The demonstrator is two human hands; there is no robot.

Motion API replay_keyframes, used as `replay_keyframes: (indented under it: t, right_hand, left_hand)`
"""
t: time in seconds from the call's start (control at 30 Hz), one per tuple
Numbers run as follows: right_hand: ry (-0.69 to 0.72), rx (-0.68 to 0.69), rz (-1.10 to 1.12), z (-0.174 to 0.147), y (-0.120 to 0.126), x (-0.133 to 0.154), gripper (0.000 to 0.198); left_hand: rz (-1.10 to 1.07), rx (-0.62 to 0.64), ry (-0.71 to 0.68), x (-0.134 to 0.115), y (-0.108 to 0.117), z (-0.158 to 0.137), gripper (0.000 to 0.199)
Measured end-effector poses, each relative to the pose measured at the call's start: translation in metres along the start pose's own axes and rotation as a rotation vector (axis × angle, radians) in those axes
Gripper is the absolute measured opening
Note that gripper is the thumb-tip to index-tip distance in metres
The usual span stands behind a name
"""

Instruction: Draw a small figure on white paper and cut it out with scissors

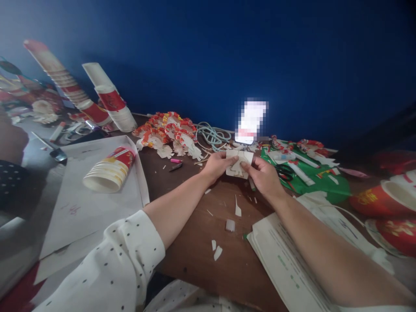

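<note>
A small squarish piece of white paper (239, 170) with a brownish outline drawn on it is held up above the brown table (195, 242). My left hand (217, 167) pinches its left side, thumb on the face turned toward me. My right hand (264, 175) grips the right side, its thumb also on the drawing. Fingers behind the paper are hidden. Under and in front of my hands lie white paper scraps (238, 207) and a small whitish block (230, 225). A lit phone (250, 123), blurred out, stands just beyond the paper.
Red-and-white paper cutouts (172, 132) and pale blue cord (212, 136) lie at the back. Stacked paper cups (113, 102) lean at left; more cups (110, 171) lie on white sheets (78, 216). At right are black scissors (285, 172), glue tubes (300, 173), green material (334, 186) and white bags (286, 260).
</note>
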State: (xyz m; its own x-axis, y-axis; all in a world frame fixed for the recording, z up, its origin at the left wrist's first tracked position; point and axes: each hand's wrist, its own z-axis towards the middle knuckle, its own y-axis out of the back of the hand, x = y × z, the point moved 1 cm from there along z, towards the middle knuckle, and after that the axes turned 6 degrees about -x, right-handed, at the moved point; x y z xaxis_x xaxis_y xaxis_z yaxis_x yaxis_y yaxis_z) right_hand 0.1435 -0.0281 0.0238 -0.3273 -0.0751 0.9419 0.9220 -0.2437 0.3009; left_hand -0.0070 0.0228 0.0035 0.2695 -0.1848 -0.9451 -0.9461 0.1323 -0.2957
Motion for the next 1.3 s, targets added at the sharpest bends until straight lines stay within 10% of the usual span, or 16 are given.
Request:
replay_keyframes:
  t: [0.6, 0.9, 1.13, 1.3]
  right_hand:
    - [0.107, 0.031, -0.714, -0.003, -0.001, -0.002, 0.025]
    - [0.158, 0.071, -0.927, -0.009, 0.002, 0.004, 0.059]
    - [0.404, 0.162, -1.083, -0.016, 0.0, 0.013, 0.022]
    - [0.527, 0.156, -1.148, -0.018, -0.002, 0.014, 0.026]
  left_hand:
    - [0.918, -0.076, -0.252, -0.014, 0.011, -0.003, 0.015]
    - [1.254, -0.049, -0.223, -0.019, 0.004, -0.014, 0.02]
    - [1.381, -0.127, -0.201, -0.021, 0.004, -0.019, 0.047]
    - [1.417, -0.248, -0.569, -0.041, 0.001, -0.03, 0.028]
